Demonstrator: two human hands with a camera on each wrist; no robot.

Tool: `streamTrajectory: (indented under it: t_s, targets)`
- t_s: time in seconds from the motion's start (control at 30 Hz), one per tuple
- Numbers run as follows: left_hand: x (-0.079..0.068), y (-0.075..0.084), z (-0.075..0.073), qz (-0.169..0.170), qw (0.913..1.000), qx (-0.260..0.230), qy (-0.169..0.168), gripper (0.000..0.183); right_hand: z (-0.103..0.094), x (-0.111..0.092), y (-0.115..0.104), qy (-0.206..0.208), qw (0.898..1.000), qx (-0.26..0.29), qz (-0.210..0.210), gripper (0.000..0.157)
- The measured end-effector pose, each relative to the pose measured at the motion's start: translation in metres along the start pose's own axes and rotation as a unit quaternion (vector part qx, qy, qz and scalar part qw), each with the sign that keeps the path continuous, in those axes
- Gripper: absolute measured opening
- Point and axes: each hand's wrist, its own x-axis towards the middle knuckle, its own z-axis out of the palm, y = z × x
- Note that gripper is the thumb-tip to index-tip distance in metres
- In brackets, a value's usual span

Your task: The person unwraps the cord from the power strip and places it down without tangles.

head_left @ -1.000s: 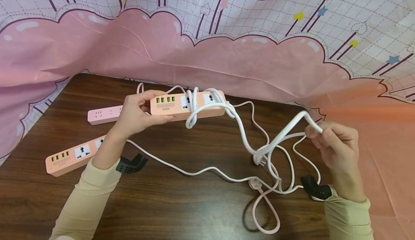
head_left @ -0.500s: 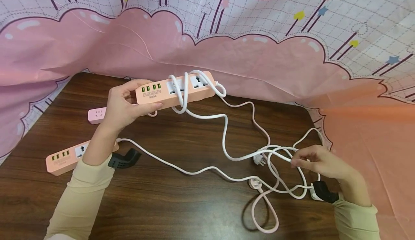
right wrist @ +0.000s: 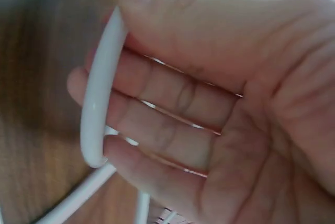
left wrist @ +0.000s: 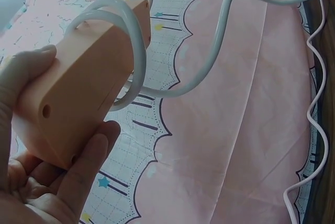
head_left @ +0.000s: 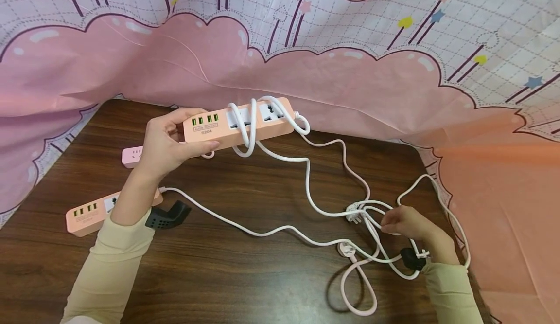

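My left hand (head_left: 163, 141) holds one end of a peach power strip (head_left: 240, 124) up above the table, thumb along its side. White cord (head_left: 251, 127) loops around the strip's sockets, then hangs down to a tangle at the right. In the left wrist view the fingers grip the strip (left wrist: 86, 77) from its end. Over the tangle, my right hand (head_left: 409, 224) pinches a white cord (right wrist: 102, 82) between thumb and fingers, seen close in the right wrist view. White plugs (head_left: 354, 212) lie just left of that hand.
A second peach power strip (head_left: 89, 217) lies at the left, partly behind the left forearm. Behind it is a pink power strip (head_left: 131, 156). A pink cord loop (head_left: 358, 312) lies near the front of the wooden table (head_left: 245, 275). A patterned curtain (head_left: 280, 81) borders the back.
The left hand has raised the strip and shifted it left, then held still. The right hand has lowered the cord and moved left over the tangle. Another cord now loops farther right.
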Motion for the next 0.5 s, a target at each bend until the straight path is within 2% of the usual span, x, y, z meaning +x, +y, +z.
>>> streamTrajectory:
  t_s: [0.1,0.23,0.37,0.5]
  targets:
    - [-0.001,0.001,0.002,0.001,0.9999,-0.012,-0.009,0.048,0.004,0.003,0.003,-0.005,1.000,-0.028,0.001,0.008]
    - [-0.002,0.004,0.005,-0.004,0.9997,-0.017,-0.019,0.048,0.000,0.007,-0.004,-0.006,1.000,-0.029,0.006,0.008]
    - [-0.003,0.007,0.010,-0.005,0.9997,0.000,-0.023,0.049,-0.010,0.017,-0.029,-0.003,1.000,-0.003,-0.006,0.026]
    - [-0.002,0.007,0.015,0.005,0.9994,0.013,-0.032,0.050,-0.014,0.032,-0.060,0.016,0.999,0.005,-0.049,0.041]
